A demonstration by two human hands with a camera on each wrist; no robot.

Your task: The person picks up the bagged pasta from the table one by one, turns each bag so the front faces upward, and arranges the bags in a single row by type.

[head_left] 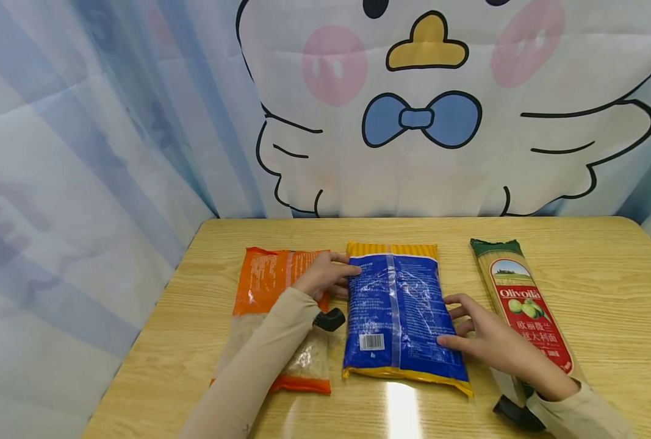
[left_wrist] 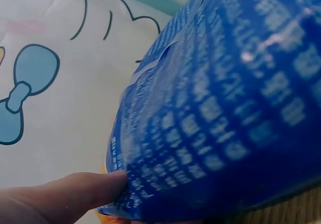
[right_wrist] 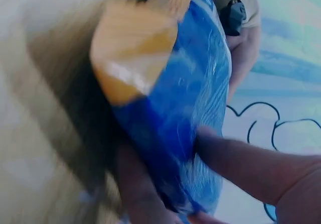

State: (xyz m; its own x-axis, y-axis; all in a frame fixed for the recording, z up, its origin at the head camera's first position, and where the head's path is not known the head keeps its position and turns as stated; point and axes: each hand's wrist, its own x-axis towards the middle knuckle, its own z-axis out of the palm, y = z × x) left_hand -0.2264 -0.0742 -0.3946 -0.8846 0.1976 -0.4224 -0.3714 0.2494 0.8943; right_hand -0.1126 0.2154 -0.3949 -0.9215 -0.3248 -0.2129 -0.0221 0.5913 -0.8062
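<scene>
Blue packet (head_left: 401,317) lies on counter (head_left: 605,292). Left hand (head_left: 325,275) and right hand (head_left: 481,335) clamp fingers on its opposite edges. Grasp stage; next, a level lift.

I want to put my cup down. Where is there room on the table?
Bare table lies right of the spaghetti pack, and along the back edge. The middle is crowded: the orange bag, blue bag and both hands.

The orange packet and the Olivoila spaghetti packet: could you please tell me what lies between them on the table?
The blue-and-yellow packet lies flat between them in the head view, held at its sides by both hands.
</scene>
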